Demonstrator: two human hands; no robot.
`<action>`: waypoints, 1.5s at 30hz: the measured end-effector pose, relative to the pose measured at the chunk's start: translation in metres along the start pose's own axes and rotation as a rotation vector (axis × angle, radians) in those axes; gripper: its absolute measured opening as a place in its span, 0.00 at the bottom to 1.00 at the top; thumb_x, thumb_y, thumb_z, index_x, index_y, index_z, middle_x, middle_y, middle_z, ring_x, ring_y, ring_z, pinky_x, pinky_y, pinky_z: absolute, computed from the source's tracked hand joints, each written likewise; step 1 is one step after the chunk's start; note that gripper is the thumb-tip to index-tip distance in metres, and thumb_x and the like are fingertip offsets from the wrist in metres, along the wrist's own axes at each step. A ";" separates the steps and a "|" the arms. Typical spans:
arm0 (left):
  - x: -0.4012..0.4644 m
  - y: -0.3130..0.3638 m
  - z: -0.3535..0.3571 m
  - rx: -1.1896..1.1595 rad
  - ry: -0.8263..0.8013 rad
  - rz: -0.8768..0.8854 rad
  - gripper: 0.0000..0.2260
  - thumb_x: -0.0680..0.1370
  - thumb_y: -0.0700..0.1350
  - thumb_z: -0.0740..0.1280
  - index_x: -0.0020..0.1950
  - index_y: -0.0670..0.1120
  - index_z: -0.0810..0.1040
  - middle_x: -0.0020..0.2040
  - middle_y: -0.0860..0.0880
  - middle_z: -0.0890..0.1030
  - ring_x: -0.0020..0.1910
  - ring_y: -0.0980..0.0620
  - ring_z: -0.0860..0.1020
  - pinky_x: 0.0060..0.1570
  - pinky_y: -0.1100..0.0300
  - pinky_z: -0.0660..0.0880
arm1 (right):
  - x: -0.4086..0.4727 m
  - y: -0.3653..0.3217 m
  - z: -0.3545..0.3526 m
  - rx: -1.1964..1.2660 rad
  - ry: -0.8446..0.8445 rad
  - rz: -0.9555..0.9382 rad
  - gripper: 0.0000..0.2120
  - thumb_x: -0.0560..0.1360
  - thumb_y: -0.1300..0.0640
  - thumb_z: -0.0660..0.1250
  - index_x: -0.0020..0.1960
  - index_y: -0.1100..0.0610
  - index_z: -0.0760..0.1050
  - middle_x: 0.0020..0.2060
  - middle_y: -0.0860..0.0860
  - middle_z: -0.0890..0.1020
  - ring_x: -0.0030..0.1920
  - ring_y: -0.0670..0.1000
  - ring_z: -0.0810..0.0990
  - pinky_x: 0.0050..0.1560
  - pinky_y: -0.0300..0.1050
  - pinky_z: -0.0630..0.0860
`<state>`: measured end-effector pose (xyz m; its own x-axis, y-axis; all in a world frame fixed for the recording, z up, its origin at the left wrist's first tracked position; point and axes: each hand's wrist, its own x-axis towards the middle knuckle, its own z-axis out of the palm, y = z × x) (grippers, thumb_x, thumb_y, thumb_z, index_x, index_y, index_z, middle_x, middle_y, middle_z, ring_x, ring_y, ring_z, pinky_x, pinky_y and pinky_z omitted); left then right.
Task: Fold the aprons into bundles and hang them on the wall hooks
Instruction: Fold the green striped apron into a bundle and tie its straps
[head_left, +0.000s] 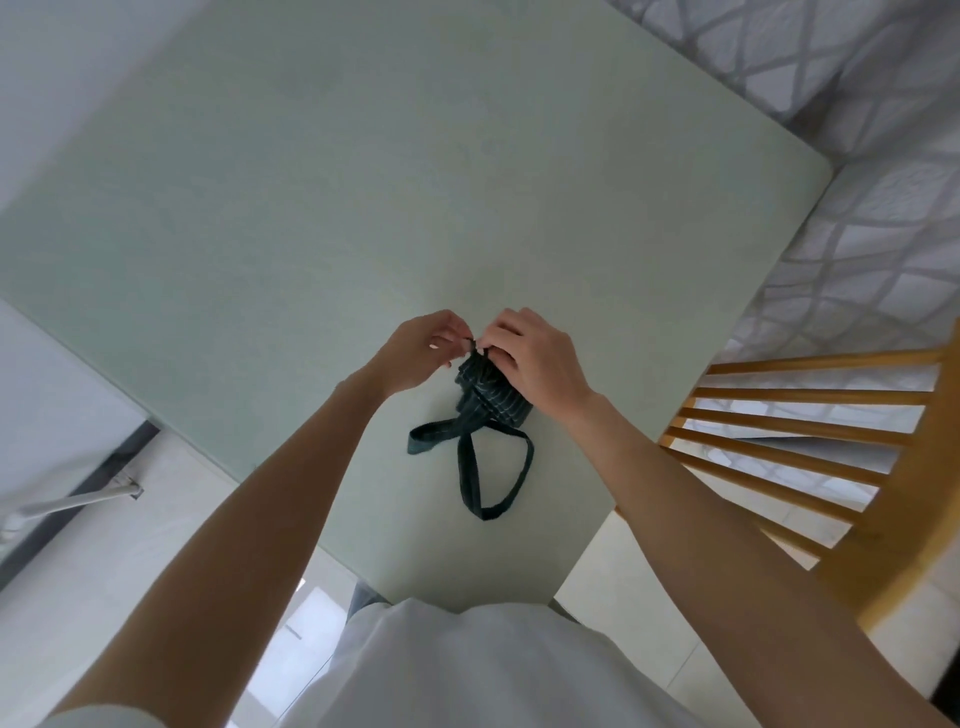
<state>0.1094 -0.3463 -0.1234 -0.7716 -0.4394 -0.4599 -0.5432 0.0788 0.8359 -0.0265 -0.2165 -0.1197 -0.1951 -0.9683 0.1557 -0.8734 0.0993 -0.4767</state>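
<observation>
A dark green striped apron, rolled into a tight bundle (485, 397), sits on the pale green table (311, 218) near its front corner. A loop of its strap (493, 478) lies on the table toward me, and a short strap end (428, 439) sticks out to the left. My right hand (537, 361) lies over the top of the bundle, fingers curled on it. My left hand (421, 351) pinches a bit of strap at the bundle's upper edge. No wall hooks are in view.
A wooden slat-back chair (831, 452) stands at the table's right side. A bed with a grey-and-white patterned cover (857, 104) runs along the far right. A white wall is at the left, pale floor tiles below, and a white rod (67, 501) lies low left.
</observation>
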 end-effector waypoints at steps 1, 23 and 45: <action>-0.001 -0.002 -0.001 0.121 0.030 0.062 0.04 0.79 0.40 0.63 0.50 0.46 0.77 0.44 0.52 0.79 0.43 0.54 0.77 0.43 0.65 0.74 | 0.000 -0.001 0.001 0.006 0.001 0.001 0.04 0.71 0.62 0.69 0.43 0.55 0.78 0.39 0.48 0.79 0.38 0.49 0.74 0.24 0.41 0.69; 0.014 -0.020 0.020 0.606 0.369 -0.043 0.09 0.80 0.48 0.60 0.53 0.48 0.79 0.50 0.49 0.80 0.45 0.45 0.79 0.43 0.53 0.75 | -0.026 0.008 -0.007 0.234 -0.120 0.008 0.05 0.71 0.69 0.69 0.42 0.60 0.77 0.42 0.50 0.80 0.43 0.51 0.74 0.43 0.39 0.72; -0.106 -0.015 0.035 0.142 0.300 -0.215 0.07 0.77 0.49 0.66 0.54 0.53 0.75 0.42 0.52 0.84 0.40 0.55 0.82 0.41 0.60 0.76 | -0.141 -0.039 0.028 -0.080 -0.350 -0.140 0.15 0.71 0.52 0.66 0.55 0.57 0.78 0.59 0.54 0.77 0.62 0.55 0.73 0.66 0.50 0.65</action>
<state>0.1882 -0.2691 -0.0979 -0.5155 -0.6996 -0.4948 -0.7388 0.0704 0.6703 0.0479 -0.0899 -0.1469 0.0802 -0.9921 -0.0966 -0.9154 -0.0350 -0.4010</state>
